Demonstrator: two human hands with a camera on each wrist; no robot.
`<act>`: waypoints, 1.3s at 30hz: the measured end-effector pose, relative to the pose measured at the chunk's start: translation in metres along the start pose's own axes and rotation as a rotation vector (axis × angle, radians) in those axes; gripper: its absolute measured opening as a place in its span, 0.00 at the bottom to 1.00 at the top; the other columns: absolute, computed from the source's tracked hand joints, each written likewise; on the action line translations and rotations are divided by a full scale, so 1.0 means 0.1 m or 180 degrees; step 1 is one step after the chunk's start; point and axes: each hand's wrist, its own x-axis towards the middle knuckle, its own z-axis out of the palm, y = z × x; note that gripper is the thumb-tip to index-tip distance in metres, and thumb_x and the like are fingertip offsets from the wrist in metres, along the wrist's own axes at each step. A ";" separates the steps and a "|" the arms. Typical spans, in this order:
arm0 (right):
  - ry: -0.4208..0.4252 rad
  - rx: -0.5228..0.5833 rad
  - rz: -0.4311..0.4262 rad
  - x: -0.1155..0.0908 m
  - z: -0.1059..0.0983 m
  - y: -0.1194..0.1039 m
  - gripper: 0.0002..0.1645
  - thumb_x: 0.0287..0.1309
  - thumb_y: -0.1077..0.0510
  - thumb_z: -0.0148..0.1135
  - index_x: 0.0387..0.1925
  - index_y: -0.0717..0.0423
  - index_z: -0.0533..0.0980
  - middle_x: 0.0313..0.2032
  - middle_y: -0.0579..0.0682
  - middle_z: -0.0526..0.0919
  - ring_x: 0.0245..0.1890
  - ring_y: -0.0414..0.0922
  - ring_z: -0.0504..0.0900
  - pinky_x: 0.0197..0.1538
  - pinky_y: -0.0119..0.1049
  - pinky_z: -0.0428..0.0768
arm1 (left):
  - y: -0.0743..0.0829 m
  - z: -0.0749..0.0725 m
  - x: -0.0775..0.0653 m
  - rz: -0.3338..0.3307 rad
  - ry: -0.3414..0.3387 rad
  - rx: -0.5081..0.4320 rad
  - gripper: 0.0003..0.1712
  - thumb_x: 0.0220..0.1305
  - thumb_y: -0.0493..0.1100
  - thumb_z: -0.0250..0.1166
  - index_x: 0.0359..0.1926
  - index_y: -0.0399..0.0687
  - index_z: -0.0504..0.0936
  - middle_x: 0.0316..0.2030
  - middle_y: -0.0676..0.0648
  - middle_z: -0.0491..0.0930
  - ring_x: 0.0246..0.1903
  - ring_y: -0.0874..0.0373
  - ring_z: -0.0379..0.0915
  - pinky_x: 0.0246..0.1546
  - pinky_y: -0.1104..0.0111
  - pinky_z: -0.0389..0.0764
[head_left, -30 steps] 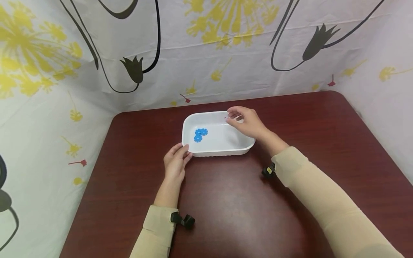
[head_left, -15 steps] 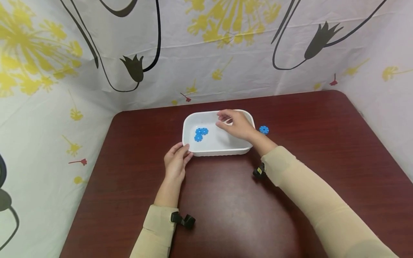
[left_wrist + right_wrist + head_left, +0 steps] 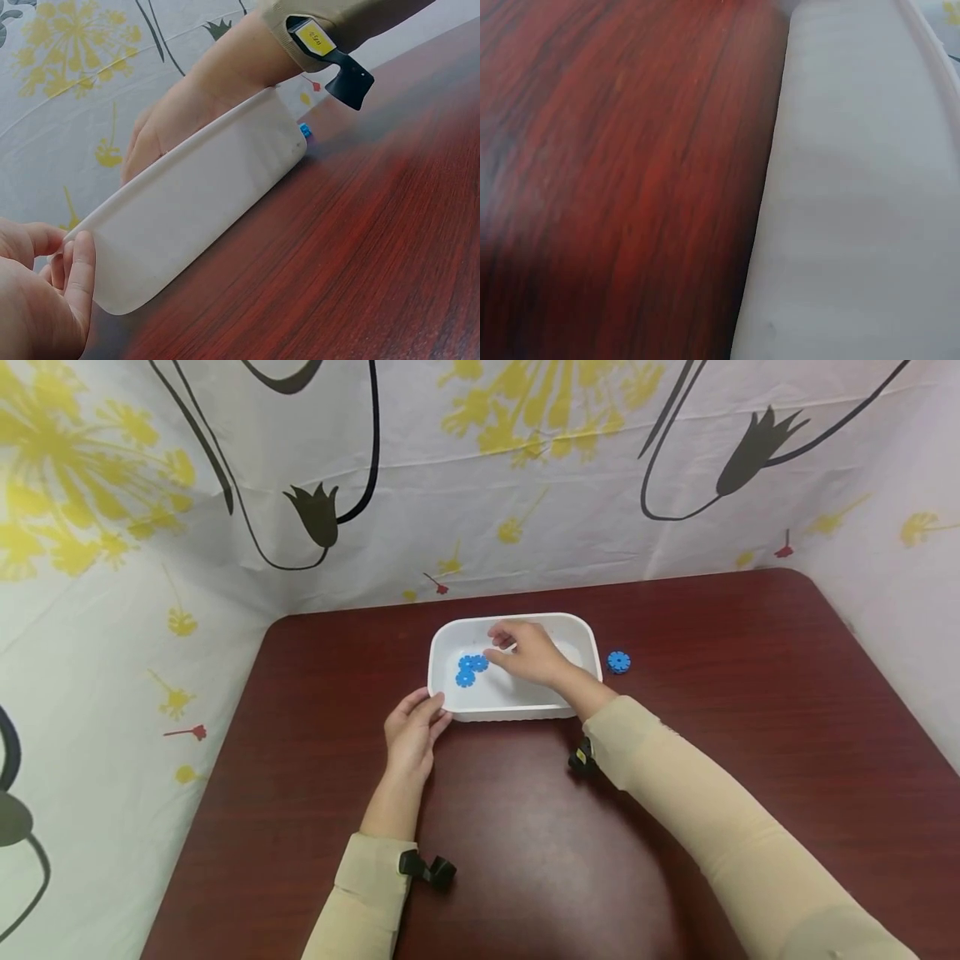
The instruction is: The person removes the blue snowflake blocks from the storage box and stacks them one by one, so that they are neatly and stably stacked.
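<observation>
A white rectangular plastic basin (image 3: 510, 703) stands on the table. My left hand (image 3: 410, 731) grips its near left corner, thumb at the rim; in the left wrist view the fingers press against the outer wall. Inside, on the left of the basin floor, a small cluster of blue notched plastic discs (image 3: 465, 677) lies together. My right hand (image 3: 528, 653) reaches into the basin, thumb and fingers apart and loosely bent, just right of that cluster. I see nothing held in it. The right wrist view shows only the basin's outer wall (image 3: 862, 187) and the table.
More blue notched discs, seemingly stacked (image 3: 618, 662), lie on the table just right of the basin. The dark red wooden table (image 3: 510, 827) extends around it. A white patterned cloth (image 3: 585, 518) hangs behind and at the sides.
My right hand has moved left across the basin, toward the disc cluster. The discs right of the basin have come into view from behind it. My left hand keeps its grip on the corner.
</observation>
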 end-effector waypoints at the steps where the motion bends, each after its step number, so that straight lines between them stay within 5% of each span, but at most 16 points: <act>1: -0.0025 -0.0005 0.0013 0.01 0.01 0.00 0.22 0.64 0.57 0.68 0.54 0.68 0.79 0.45 0.60 0.85 0.47 0.53 0.83 0.55 0.45 0.82 | 0.00 0.00 0.00 -0.0003 -0.0002 -0.0008 0.22 0.63 0.31 0.70 0.57 0.34 0.77 0.35 0.45 0.80 0.30 0.59 0.78 0.41 0.68 0.89; 8: -0.0253 -0.0044 0.0077 0.01 0.06 0.08 0.22 0.63 0.57 0.69 0.53 0.69 0.78 0.43 0.60 0.84 0.47 0.53 0.83 0.63 0.49 0.76 | 0.00 0.00 0.01 -0.0033 -0.0009 -0.0042 0.22 0.63 0.31 0.69 0.58 0.33 0.77 0.35 0.45 0.79 0.30 0.59 0.78 0.42 0.68 0.89; 15: -0.0671 -0.0293 0.0080 0.00 0.08 0.10 0.23 0.62 0.59 0.68 0.55 0.68 0.78 0.47 0.61 0.83 0.51 0.55 0.79 0.61 0.46 0.78 | 0.00 0.00 0.01 -0.0043 0.0006 -0.0008 0.22 0.64 0.31 0.69 0.58 0.33 0.77 0.38 0.44 0.77 0.31 0.59 0.78 0.42 0.68 0.88; 22: -0.1109 -0.0897 0.0147 -0.03 0.11 0.05 0.33 0.63 0.49 0.66 0.68 0.50 0.74 0.56 0.56 0.74 0.57 0.52 0.72 0.63 0.47 0.74 | 0.02 0.01 -0.01 -0.0056 0.0004 -0.0017 0.23 0.64 0.31 0.69 0.59 0.32 0.76 0.39 0.43 0.76 0.31 0.59 0.78 0.42 0.68 0.88; 33: -0.0956 -0.0876 0.0129 -0.20 -0.12 0.17 0.18 0.58 0.53 0.71 0.48 0.55 0.84 0.47 0.55 0.78 0.48 0.51 0.75 0.56 0.46 0.77 | 0.00 0.00 0.00 -0.0071 0.0004 -0.0002 0.23 0.64 0.31 0.69 0.59 0.34 0.76 0.41 0.42 0.76 0.31 0.59 0.78 0.44 0.67 0.88; 39: -0.0690 -0.0226 0.0379 -0.18 -0.22 0.25 0.22 0.60 0.56 0.72 0.52 0.61 0.79 0.46 0.55 0.81 0.48 0.52 0.79 0.57 0.45 0.79 | 0.01 0.01 0.00 -0.0079 0.0008 0.0009 0.23 0.64 0.31 0.69 0.59 0.34 0.76 0.40 0.43 0.77 0.32 0.59 0.78 0.44 0.67 0.88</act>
